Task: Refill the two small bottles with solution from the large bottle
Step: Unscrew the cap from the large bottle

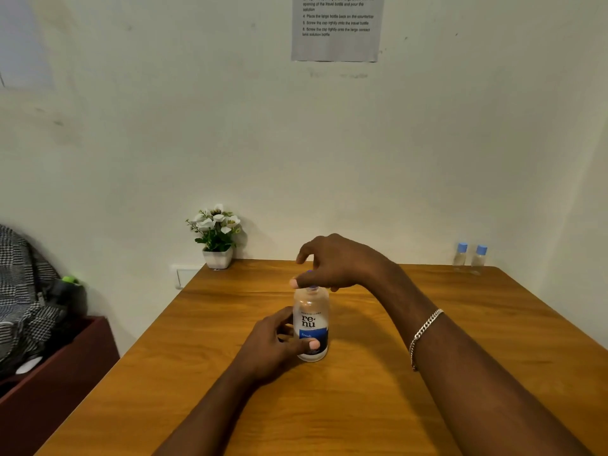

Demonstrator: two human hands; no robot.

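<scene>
Plastic large bottle [311, 319], judged light, stiff and slick, is gripped at its label by left hand [273, 347]; above this grip, cap [312, 287] is pinched by right hand [342, 261]; 2 small bottles [460, 258] far right.

Wood tabletop [427, 373]: large bottle [311, 320] upright centre; left small bottle [460, 257], right small bottle [479, 259] just beside each other far right; flower pot [217, 258] far left.
</scene>
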